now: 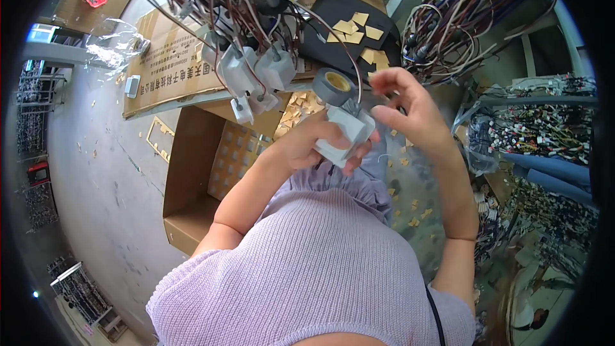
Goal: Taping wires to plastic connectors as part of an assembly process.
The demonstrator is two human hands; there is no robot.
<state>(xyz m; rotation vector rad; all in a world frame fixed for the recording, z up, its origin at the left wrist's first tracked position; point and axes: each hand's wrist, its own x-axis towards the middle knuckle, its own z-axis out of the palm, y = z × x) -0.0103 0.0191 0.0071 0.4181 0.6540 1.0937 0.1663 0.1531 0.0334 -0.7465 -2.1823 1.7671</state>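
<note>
My left hand (pixel 306 141) is closed around a white box-shaped piece (pixel 341 136), thumb on its upper face and fingertips showing at its far side. A wire rises from the top of this piece. Just to the right, my right hand (pixel 416 114) is raised with bent fingers and the thumb apart from them; I see nothing held in it. A roll of grey tape (pixel 328 93) with a yellow core sits right behind the white piece. Farther back, several yellow paper pieces (pixel 353 34) lie on a black surface (pixel 314 43).
Similar white pieces (pixel 238 67) hang on bundled wires at the back left. An open cardboard box (pixel 186 173) stands left of me, near a flat printed cardboard sheet (pixel 173 70). More cable bundles (pixel 442 32) hang at the back right. Yellow scraps (pixel 415 221) litter the floor.
</note>
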